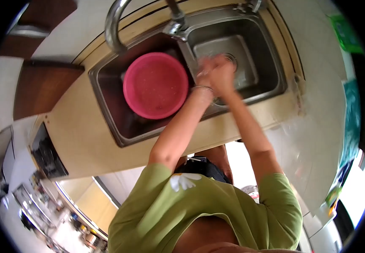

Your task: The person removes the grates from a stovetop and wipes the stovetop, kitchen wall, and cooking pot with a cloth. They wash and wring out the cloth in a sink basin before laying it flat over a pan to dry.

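Observation:
Both of my hands meet over the right basin [256,55] of a steel double sink, beside the divider between its two bowls. My left hand [204,76], with a thin bangle at the wrist, is pressed against my right hand [223,75]. Motion smears the fingers of both, so I cannot make out how they are bent or whether anything small is between them. Left of the hands, a round pink tub [155,90] sits in the left basin [108,90]. It seems to have water in it, with small specks.
A curved chrome faucet [112,27] arches over the left basin from the back. Beige countertop [74,135] surrounds the sink. A black stove [47,154] lies at the left, a wooden panel [43,88] behind it. Teal plastic [350,118] hangs on the right.

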